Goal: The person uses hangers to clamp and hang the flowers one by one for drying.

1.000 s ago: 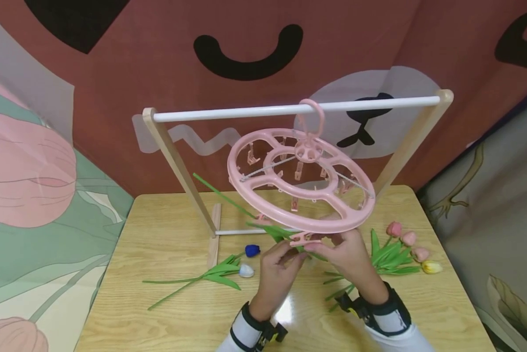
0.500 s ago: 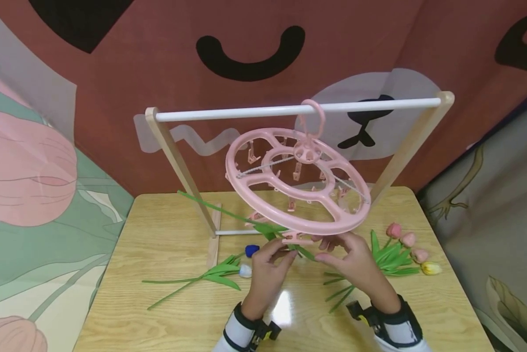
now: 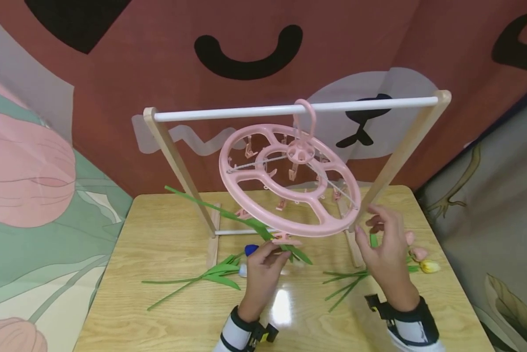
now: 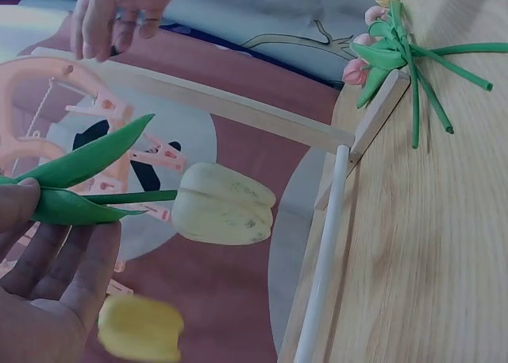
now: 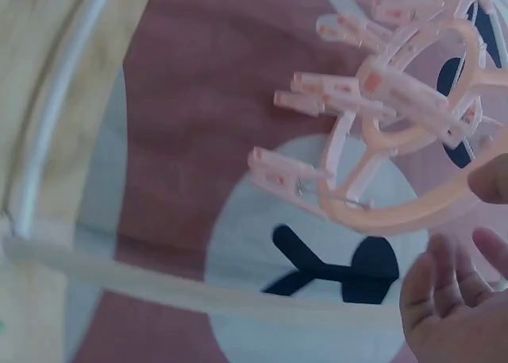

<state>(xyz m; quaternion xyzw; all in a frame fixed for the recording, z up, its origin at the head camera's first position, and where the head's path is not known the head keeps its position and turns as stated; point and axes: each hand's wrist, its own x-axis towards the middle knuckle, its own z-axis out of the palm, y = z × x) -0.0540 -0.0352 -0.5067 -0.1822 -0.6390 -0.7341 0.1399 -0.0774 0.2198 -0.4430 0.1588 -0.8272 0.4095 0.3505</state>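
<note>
The left hand's (image 3: 262,276) fingers pinch a cream tulip (image 4: 226,204) at the near rim of a pink clip hanger (image 3: 298,228) above the worktop (image 3: 171,254), clipping unconfirmed; a yellow tulip (image 4: 141,329) shows near it, while the blue tulip (image 3: 251,250) and the bunch near the worktop's right edge lie loose. The cream bloom points down, its long axis apparently slanting toward the far left corner. The right hand's (image 3: 388,252) fingers, loosely bent, hold nothing.

The bare right hand (image 3: 387,254) drew away from the pink plastic clip (image 3: 287,241).
It moved rightward, near the edge of the round pink plastic hanger (image 3: 300,152), which shifted left along with the bare left hand (image 3: 262,276) and the cream, green-stemmed tulip (image 4: 224,204).
</note>
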